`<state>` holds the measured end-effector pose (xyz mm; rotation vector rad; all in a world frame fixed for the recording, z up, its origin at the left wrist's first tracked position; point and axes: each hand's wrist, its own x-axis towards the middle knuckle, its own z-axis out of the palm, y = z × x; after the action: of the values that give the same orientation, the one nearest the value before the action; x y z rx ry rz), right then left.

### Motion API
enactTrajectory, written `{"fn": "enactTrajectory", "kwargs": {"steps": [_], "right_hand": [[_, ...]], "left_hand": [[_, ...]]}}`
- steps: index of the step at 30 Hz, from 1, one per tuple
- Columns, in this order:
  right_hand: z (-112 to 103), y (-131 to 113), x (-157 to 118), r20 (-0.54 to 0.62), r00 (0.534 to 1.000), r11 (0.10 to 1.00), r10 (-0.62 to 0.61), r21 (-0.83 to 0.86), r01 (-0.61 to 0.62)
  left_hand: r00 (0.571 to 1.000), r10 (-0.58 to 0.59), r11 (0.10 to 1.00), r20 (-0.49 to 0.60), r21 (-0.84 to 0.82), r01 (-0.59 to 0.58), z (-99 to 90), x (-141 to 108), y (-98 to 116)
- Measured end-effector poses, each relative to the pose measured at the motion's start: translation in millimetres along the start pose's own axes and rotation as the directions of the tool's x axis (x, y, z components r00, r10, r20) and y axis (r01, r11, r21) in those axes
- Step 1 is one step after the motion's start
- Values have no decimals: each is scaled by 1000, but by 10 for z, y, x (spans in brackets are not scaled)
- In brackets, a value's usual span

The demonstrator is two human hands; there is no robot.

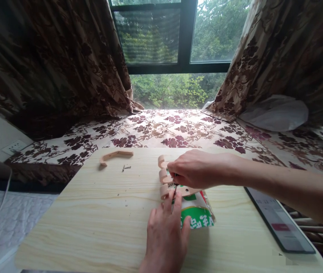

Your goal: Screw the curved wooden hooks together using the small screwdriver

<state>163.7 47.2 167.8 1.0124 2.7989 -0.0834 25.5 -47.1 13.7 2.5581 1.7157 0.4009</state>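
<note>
Three curved wooden hooks stand in a row on the table, the far one (161, 162), the middle one (164, 175) and the near one (165, 190). Under them lies a green-and-white printed packet (197, 217). My left hand (167, 227) presses its fingertips on the near hook to steady it, its thumb over the packet. Above the hooks, my right hand (195, 168) is closed around a screwdriver (175, 185); only its thin dark shaft shows, pointing down toward the near hook. The grip is hidden inside the fist.
Another curved wooden piece (117, 153) lies at the table's far left, with a few small screws (126, 168) by it. A tablet or phone (278, 220) rests along the right edge. Beyond the table (87, 223) is a flower-patterned window seat (175, 129).
</note>
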Motion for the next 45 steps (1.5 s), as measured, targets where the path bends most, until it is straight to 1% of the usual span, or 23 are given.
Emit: {"fn": "enactTrajectory", "kwargs": {"steps": [5,9,11,14,17,19,22,24,26,29,30,32,35,37,39,42,43,45], "right_hand": [[23,3,0,-21,999,999,44,-20,-44],[-8,46,-37,-34,999,1000,-7,30,8],[24,54,-41,-43,999,998,-4,65,7],[139,36,-23,-85,994,994,71,84,-63],[269,5,-8,-206,963,982,173,113,-153],[330,-12,-22,-253,949,974,190,170,-150],[399,-28,-68,-260,951,958,169,271,-96],[455,-35,-91,-273,946,945,175,316,-83],[519,-39,-94,-294,927,930,233,347,-124],[582,-39,-77,-298,881,894,367,373,-247],[586,-37,-74,-295,871,887,392,372,-274],[573,-33,-83,-294,873,892,388,358,-275],[552,-34,-115,-305,905,915,296,361,-178],[568,-37,-122,-308,913,911,268,388,-137],[602,-42,-109,-309,903,902,298,402,-160],[639,-49,-82,-306,882,894,359,382,-232],[641,-52,-79,-305,882,898,360,369,-239],[639,-58,-84,-307,892,910,332,353,-217]], "left_hand": [[1000,-1,1000,2,-1,1,-6,19,-3],[1000,-8,1000,18,-8,8,-21,34,5],[999,-15,1000,31,-9,15,-34,44,16],[997,-36,999,73,-8,37,-64,66,38],[991,-68,998,120,-7,69,-108,82,63],[989,-71,997,131,-11,73,-139,85,79],[990,-65,998,125,-18,68,-167,79,96],[992,-66,997,110,-18,69,-170,69,102],[993,-68,997,97,-15,70,-163,58,105],[994,-63,998,91,-11,64,-155,47,110],[994,-64,998,93,-8,65,-156,44,115],[993,-70,998,96,-2,70,-164,40,128],[991,-89,996,100,-20,92,-177,28,158],[990,-101,993,98,-46,106,-179,18,178],[990,-111,991,88,-63,117,-174,6,193],[990,-117,989,78,-80,123,-163,-11,208],[990,-117,989,75,-87,123,-158,-17,212],[992,-113,988,63,-97,119,-147,-30,221]]}}
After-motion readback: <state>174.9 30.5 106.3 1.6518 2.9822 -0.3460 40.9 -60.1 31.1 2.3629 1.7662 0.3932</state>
